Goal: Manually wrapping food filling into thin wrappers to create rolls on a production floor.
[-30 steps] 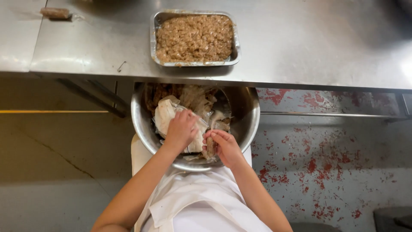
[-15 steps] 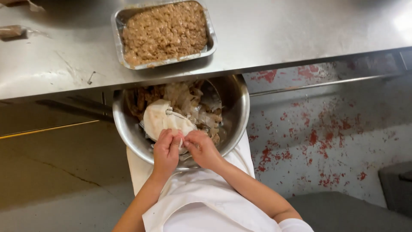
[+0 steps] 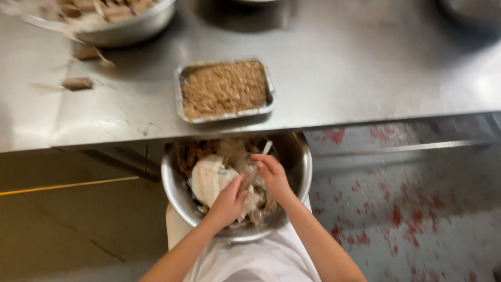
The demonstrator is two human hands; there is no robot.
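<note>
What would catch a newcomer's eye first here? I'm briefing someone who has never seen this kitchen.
Probably the two bare hands, left hand and right hand, buried in pale scraps inside a round steel bowl held on the person's lap, just below the table edge. Next, the rectangular foil tray of brown crumbly food near the front of the steel table. The red-speckled floor at right also stands out.

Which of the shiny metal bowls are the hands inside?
The round metal bowl on the person's lap, below the table edge. The left hand and right hand are in it; the other bowl sits up on the table.
</note>
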